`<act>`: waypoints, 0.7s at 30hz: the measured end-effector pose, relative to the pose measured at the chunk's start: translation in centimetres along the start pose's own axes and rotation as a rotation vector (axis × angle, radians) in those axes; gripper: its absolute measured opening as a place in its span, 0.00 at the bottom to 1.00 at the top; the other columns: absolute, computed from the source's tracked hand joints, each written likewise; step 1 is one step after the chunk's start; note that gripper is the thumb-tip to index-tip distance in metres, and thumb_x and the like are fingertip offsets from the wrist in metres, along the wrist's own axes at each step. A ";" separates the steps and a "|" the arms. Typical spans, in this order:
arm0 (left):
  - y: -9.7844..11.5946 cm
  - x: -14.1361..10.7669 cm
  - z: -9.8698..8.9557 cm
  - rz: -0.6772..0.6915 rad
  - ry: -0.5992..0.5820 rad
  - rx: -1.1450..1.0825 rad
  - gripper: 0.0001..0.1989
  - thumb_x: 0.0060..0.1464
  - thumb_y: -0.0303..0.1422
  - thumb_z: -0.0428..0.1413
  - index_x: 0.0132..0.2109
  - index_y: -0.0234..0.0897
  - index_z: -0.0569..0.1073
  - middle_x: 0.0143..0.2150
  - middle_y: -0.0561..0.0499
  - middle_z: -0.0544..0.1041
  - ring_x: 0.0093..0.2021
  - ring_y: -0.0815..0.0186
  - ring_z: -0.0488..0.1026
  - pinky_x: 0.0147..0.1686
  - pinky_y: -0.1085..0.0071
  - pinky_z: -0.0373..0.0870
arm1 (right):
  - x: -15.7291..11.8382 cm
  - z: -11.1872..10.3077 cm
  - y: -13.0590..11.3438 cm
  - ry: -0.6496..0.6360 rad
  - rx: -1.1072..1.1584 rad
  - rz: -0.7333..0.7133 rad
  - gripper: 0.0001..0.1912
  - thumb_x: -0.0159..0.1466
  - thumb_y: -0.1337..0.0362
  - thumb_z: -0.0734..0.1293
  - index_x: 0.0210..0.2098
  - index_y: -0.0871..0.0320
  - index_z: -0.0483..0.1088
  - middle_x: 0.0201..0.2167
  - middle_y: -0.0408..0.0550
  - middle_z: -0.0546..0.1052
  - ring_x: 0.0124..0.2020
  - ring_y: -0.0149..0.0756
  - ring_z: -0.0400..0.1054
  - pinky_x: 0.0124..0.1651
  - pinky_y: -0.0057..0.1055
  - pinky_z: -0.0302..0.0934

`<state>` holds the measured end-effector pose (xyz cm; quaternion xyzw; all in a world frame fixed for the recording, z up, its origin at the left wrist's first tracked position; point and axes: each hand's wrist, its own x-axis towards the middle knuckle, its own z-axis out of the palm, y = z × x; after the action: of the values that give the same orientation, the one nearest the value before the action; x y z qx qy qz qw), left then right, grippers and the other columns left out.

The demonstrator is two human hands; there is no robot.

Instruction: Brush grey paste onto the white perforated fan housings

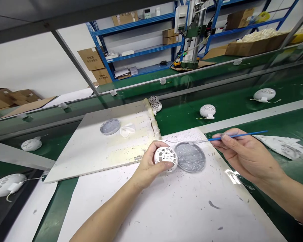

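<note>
My left hand (151,164) is closed around a small round white plastic housing (166,158), with its slotted face and a printed label turned up. The thumb presses on its lower edge. Between the fingers of my right hand (236,153) is a thin paintbrush (244,134) with a blue handle, pointing left. Its pale front part reaches over the far rim of a shallow round dish (203,164) coated with grey paste; I cannot tell exactly where the tip ends. The dish lies on grey-specked white paper (166,208), just right of the housing.
A raised white board (91,144) at left carries a second grey dish (110,126) and a crumpled white wipe (127,130). White slotted housings (207,111) sit along the green belt (176,117). A stained cloth (285,146) lies at right. A metal frame bar (75,62) crosses in front.
</note>
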<state>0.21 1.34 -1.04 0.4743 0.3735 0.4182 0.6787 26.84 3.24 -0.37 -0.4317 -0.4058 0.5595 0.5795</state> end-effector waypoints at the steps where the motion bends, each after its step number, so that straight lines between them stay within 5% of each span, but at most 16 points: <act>1: -0.2 0.0 0.1 0.002 0.004 0.014 0.20 0.49 0.32 0.65 0.47 0.43 0.65 0.42 0.52 0.72 0.37 0.68 0.71 0.34 0.73 0.68 | -0.2 0.4 -0.1 -0.016 -0.005 -0.011 0.09 0.55 0.57 0.76 0.28 0.51 0.74 0.30 0.39 0.80 0.34 0.28 0.76 0.44 0.23 0.71; 11: 0.0 -0.3 2.0 -0.109 0.178 -0.115 0.21 0.55 0.52 0.55 0.41 0.39 0.64 0.35 0.52 0.71 0.31 0.68 0.70 0.31 0.71 0.67 | -1.8 2.8 -0.3 -0.170 -0.156 -0.210 0.05 0.59 0.58 0.73 0.31 0.50 0.74 0.31 0.40 0.80 0.34 0.28 0.77 0.41 0.20 0.71; 21: 0.5 -1.1 2.3 -0.144 0.073 -0.191 0.17 0.57 0.45 0.56 0.45 0.41 0.62 0.38 0.52 0.71 0.33 0.69 0.70 0.32 0.72 0.66 | -3.0 3.8 -0.1 -0.257 -0.432 -0.537 0.06 0.61 0.68 0.71 0.34 0.49 0.75 0.33 0.39 0.80 0.37 0.30 0.76 0.42 0.23 0.71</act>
<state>1.82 -0.31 0.21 0.3638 0.3894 0.4192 0.7350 23.08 0.44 0.91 -0.3484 -0.6831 0.3384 0.5454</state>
